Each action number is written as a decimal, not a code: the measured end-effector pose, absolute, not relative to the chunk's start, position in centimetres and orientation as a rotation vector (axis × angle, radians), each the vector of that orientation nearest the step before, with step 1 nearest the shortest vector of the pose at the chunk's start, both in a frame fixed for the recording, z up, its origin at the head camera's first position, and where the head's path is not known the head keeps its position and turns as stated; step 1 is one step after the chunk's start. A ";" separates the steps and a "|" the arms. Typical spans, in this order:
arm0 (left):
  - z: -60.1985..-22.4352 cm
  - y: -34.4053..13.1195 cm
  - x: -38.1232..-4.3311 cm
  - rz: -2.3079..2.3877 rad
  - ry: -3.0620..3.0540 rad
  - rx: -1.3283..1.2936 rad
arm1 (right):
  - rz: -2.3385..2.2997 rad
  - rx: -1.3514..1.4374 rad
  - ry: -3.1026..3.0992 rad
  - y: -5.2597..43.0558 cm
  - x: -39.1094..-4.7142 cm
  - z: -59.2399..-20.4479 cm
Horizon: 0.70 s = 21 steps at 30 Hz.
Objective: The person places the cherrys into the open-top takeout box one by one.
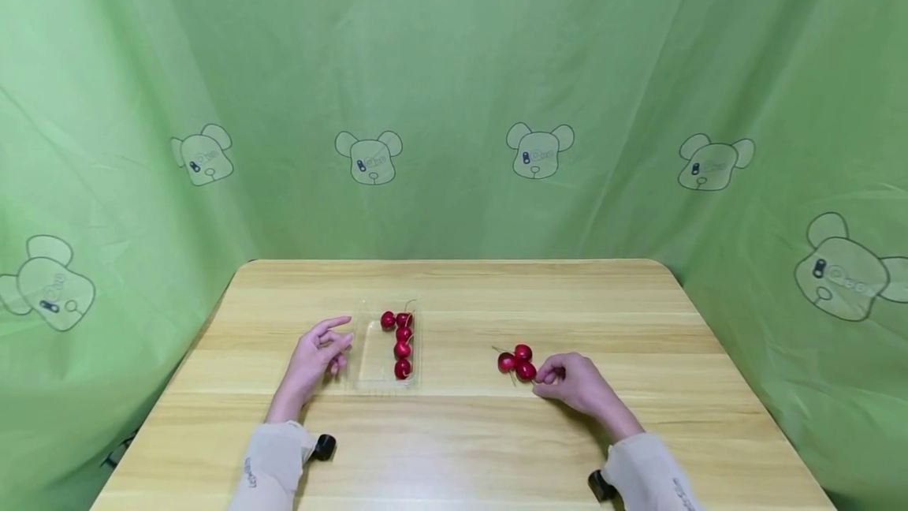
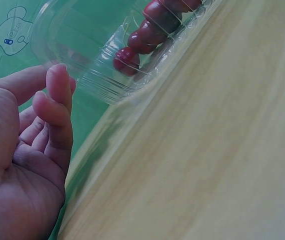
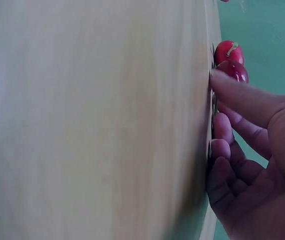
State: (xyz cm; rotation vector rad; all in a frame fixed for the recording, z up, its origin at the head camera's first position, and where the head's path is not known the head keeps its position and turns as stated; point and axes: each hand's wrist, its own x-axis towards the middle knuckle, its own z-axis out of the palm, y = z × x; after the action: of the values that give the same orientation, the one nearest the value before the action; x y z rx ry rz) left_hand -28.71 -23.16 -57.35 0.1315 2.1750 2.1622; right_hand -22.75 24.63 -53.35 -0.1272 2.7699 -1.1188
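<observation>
In the head view, my left hand (image 1: 322, 349) hovers at the left side of a clear plastic box (image 1: 358, 375), fingers loosely bent with nothing in them. The left wrist view shows its fingertips near the box's corner. Red cherries (image 1: 402, 349) line the box's right side, one more (image 1: 387, 320) beside the top of that row. My right hand (image 1: 573, 381) rests low on the table, thumb and forefinger right at the stem of the nearest cherry (image 1: 526, 371) of a loose group. I cannot tell whether they pinch the stem. Two other cherries (image 1: 507, 362) touch that one.
Both sets of cherries are on a light wooden table (image 1: 454, 448) with rounded far corners. A green cloth (image 1: 454, 61) printed with bear heads hangs around its back and sides. A dark wrist device (image 1: 325, 447) shows at the left cuff, another (image 1: 601, 486) at the right.
</observation>
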 end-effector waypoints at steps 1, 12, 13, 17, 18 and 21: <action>-57.4 -23.2 -28.7 2.160 2.175 0.132 | -1.122 -0.128 2.771 24.6 -22.8 -53.3; -57.3 -23.1 -28.7 2.158 2.186 0.121 | -1.095 -0.193 2.766 24.8 -22.9 -53.2; -57.3 -23.1 -28.7 2.157 2.189 0.120 | -1.092 -0.199 2.765 24.8 -22.9 -53.1; -57.3 -23.0 -28.6 2.155 2.195 0.119 | -1.078 -0.222 2.763 24.9 -22.9 -53.0; -57.3 -23.1 -28.6 2.152 2.196 0.122 | -1.079 -0.223 2.761 24.9 -23.0 -53.0; -57.3 -23.1 -28.6 2.156 2.190 0.116 | -1.080 -0.241 2.756 24.9 -23.0 -53.0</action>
State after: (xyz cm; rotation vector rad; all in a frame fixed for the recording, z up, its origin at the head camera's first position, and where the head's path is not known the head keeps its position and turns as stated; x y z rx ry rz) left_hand -28.62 -23.08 -57.32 0.1156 2.1898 2.1563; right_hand -22.99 24.87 -53.00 -0.2406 2.7556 -1.0803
